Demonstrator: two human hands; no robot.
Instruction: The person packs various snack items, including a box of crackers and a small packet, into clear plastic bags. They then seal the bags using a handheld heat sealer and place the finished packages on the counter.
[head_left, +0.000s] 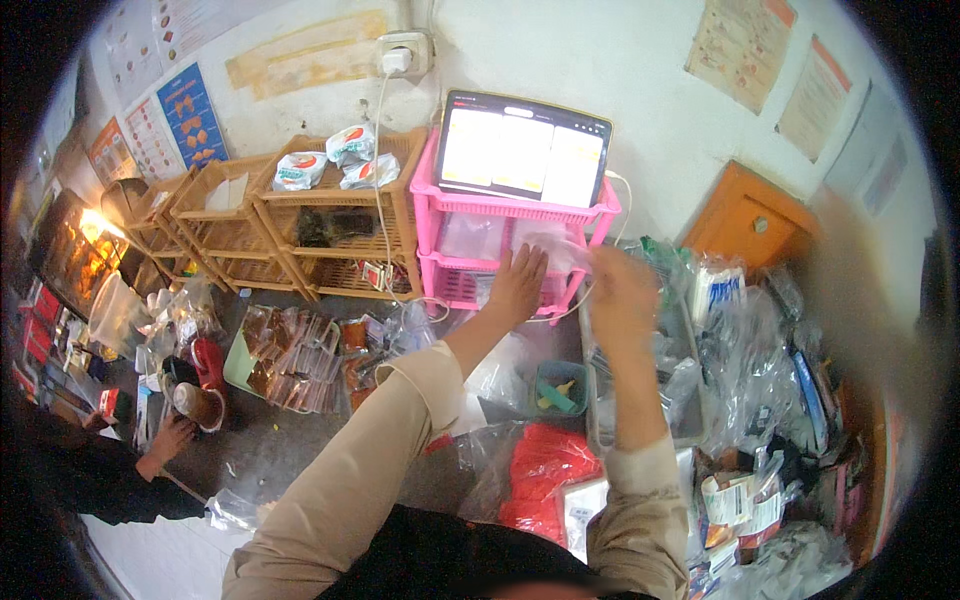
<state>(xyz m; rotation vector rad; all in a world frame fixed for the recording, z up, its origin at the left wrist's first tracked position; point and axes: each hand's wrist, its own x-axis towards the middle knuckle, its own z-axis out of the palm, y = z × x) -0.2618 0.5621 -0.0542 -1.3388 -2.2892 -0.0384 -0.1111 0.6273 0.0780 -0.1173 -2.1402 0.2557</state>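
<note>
In front of me stands a pink plastic rack (517, 201) with a lit tablet (525, 150) on its top. My left hand (519, 283) reaches to the middle shelf, fingers spread over clear plastic bags (471, 235) at its front. Whether those fingers pinch any of the plastic cannot be told. My right hand (624, 292) is blurred by motion just right of the rack; its fingers are near a thin clear plastic bag (559, 247) that spans the gap between the hands. The right fingertips are too blurred to show a grip.
Brown plastic racks (337, 196) stand left, with wrapped packets on top. Below lie sauce packets (300, 360), a small green basket (561, 390), a grey tray (701, 405) and heaped plastic bags (750, 360). A co-worker's hand (171, 441) is at the far left. A white cable hangs beside the rack.
</note>
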